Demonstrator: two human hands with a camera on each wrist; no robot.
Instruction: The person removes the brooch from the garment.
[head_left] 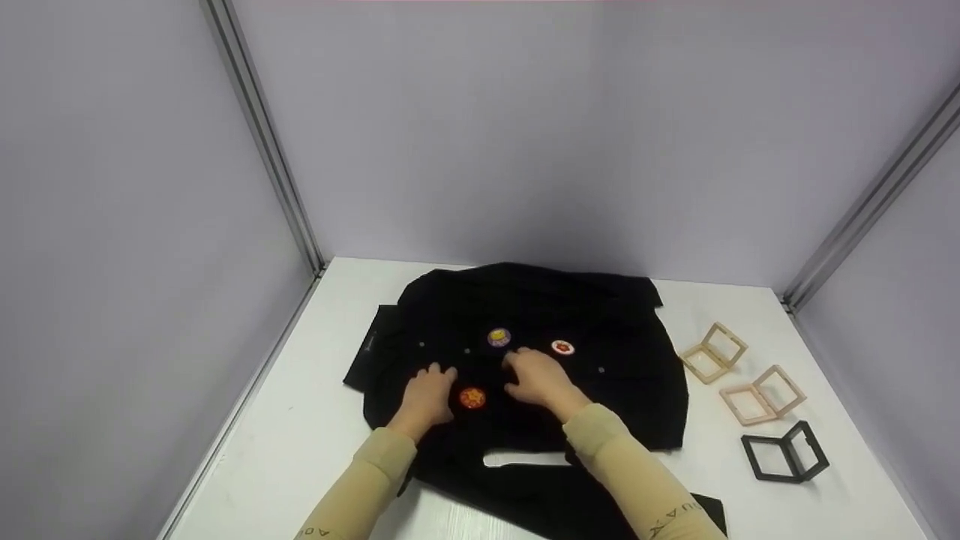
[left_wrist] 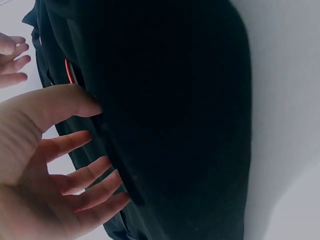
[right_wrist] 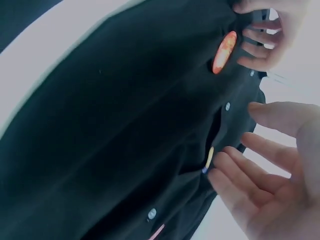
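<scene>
A black garment (head_left: 622, 405) with small buttons lies spread on the table, bearing three round badges. The orange badge (head_left: 472, 397) sits between the two hands, just right of my left hand (head_left: 427, 396). That hand rests on the cloth with fingers apart and relaxed; its thumb and fingertips (left_wrist: 120, 197) touch the fabric in the left wrist view. My right hand (head_left: 541, 381), fingers loosely bent, is over the middle of the garment. Its fingertips come close to the purple and yellow badge (head_left: 499, 337). Right of that lies a white badge with a red pattern (head_left: 562, 347).
On the right side of the white table (head_left: 300, 442) stand a light wooden frame (head_left: 705, 364), a pinkish frame (head_left: 750, 403) and a black frame (head_left: 776, 457), each opened on its hinge. Grey walls (head_left: 480, 135) enclose the back and sides.
</scene>
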